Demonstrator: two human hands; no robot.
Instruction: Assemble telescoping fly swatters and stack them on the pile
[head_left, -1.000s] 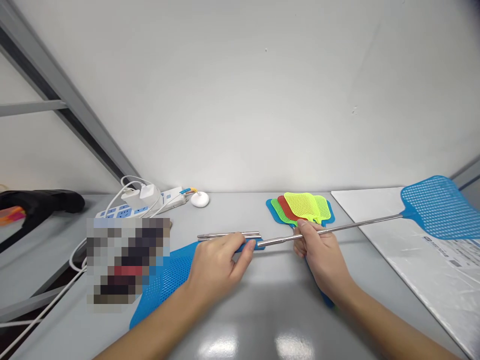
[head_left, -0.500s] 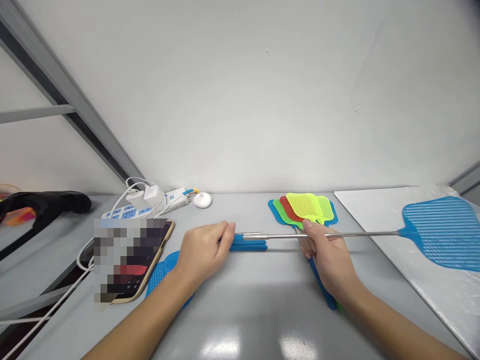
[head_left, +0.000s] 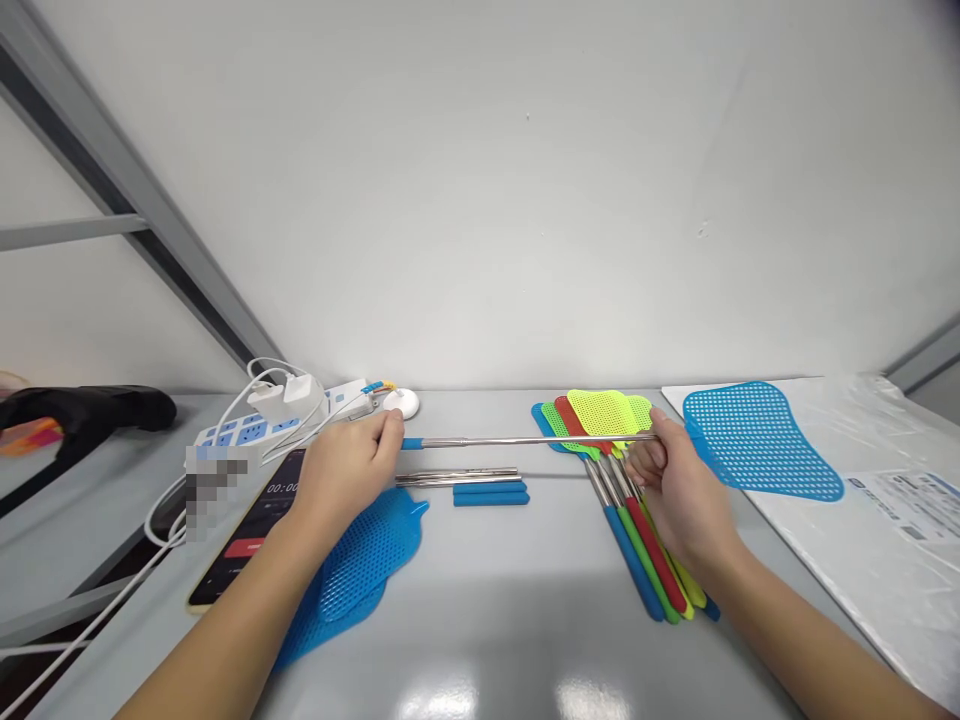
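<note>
A telescopic fly swatter is stretched level between my two hands, with its thin metal rod (head_left: pixel 510 440) drawn out long. My left hand (head_left: pixel 352 460) is closed around its blue handle, a bit of which shows past the fingers. Near the head end, my right hand (head_left: pixel 679 480) pinches the rod. To the right of that hand is the blue mesh swatter head (head_left: pixel 757 440); my fingers hide where it joins. Below the rod lie metal rods with blue handles (head_left: pixel 491 493). Loose blue swatter heads (head_left: pixel 375 560) lie beside my left forearm, partly covered by it.
Several swatters in blue, green, red and yellow lie fanned together, their handles (head_left: pixel 652 560) towards me. At left are a phone (head_left: pixel 251 520), a power strip (head_left: pixel 255 428) with white chargers and cables, and a white round device (head_left: pixel 403 403). Plastic-wrapped white board (head_left: pixel 840 560) lies right.
Both hands have moved left with the swatter and raised it slightly. My right hand has gone from mid-rod to near the head, which has turned. More handles and loose heads now show.
</note>
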